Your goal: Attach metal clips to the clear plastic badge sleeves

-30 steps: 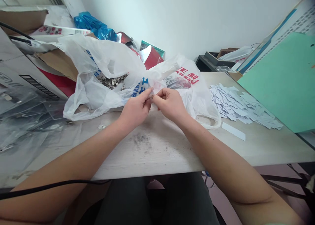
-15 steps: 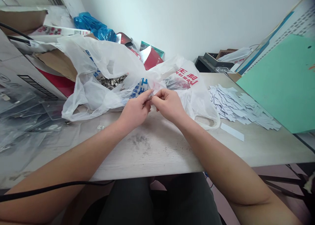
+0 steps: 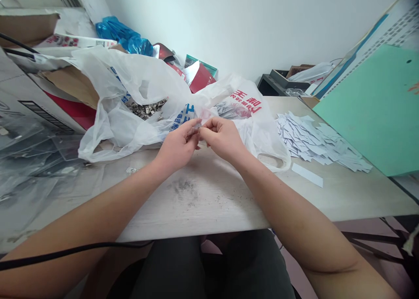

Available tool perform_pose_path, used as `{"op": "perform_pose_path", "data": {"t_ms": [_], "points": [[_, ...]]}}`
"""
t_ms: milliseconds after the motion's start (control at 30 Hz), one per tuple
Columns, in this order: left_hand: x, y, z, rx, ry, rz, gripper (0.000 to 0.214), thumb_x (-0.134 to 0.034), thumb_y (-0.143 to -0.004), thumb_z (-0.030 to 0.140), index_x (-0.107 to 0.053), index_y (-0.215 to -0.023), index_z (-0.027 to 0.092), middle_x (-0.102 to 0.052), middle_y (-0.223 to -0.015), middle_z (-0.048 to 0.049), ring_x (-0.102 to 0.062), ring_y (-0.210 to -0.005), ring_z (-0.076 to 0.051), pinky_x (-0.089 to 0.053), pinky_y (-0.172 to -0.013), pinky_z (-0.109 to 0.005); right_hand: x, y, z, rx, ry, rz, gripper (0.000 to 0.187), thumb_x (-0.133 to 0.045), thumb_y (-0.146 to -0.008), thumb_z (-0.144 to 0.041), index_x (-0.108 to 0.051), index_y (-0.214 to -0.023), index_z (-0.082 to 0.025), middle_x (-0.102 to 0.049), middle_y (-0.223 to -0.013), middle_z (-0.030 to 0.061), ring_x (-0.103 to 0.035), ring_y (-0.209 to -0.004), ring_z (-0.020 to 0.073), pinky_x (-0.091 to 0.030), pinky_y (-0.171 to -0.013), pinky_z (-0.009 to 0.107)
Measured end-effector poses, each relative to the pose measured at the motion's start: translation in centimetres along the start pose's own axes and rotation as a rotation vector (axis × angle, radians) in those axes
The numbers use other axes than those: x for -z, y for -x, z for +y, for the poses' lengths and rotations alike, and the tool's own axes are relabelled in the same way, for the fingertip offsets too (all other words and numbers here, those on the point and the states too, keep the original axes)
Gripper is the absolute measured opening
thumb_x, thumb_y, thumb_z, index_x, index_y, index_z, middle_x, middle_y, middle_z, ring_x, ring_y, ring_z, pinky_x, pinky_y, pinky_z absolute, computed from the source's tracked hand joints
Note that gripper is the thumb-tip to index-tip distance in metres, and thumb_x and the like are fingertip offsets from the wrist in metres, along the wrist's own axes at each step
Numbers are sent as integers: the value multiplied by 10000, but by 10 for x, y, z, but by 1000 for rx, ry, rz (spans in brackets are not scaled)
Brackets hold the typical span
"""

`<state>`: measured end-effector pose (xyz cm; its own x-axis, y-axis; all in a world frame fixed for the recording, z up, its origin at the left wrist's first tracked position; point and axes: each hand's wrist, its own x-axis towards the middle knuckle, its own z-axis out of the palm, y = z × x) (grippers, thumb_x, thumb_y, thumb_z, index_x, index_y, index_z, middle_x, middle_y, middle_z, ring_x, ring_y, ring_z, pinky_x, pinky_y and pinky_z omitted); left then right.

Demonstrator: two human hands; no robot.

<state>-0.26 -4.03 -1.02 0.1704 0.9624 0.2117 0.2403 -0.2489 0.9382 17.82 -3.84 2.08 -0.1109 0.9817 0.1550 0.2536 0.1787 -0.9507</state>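
My left hand (image 3: 178, 144) and my right hand (image 3: 222, 137) meet fingertip to fingertip over the pale wooden table (image 3: 203, 203). Both pinch a small, thin, see-through item between them, too small to name. Just behind my fingers lies a white plastic bag (image 3: 131, 85) with blue print, open and holding a heap of small metal parts (image 3: 145, 109). A second white bag (image 3: 252, 111) with red print lies right of it, also with metal parts inside.
A pile of small white paper slips (image 3: 314, 137) covers the table's right side, one loose strip (image 3: 307, 175) nearer me. A green board (image 3: 376, 111) leans at far right. Clear plastic sleeves (image 3: 29, 159) and cardboard boxes (image 3: 39, 102) crowd the left. A black cable (image 3: 75, 249) crosses my left forearm.
Both hands stay pinched together; they have shifted slightly left and away from me, and the view has drifted a little.
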Motion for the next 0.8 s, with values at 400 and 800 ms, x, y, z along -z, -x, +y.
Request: {"op": "perform_pose_path", "data": {"t_ms": [400, 800], "points": [[-2, -2, -3, -22, 73, 4, 542, -808, -1048, 381, -744, -1562, 221, -882, -1225, -99, -829, -1021, -248, -739, -894, -419, -1, 0, 0, 6, 3, 16, 129, -721, -831, -251, -636, -734, -259, -712, -750, 14, -640, -709, 196, -495, -664, 355], [-3, 0, -3, -48, 92, -19, 513, -784, -1055, 342, -741, -1547, 206, -881, -1220, -103, -827, -983, -234, -730, -895, -423, -2, 0, 1, -6, -8, 22, 128, -720, -828, -254, -623, -744, -258, -723, -739, 10, -637, -688, 187, -492, -649, 344]]}}
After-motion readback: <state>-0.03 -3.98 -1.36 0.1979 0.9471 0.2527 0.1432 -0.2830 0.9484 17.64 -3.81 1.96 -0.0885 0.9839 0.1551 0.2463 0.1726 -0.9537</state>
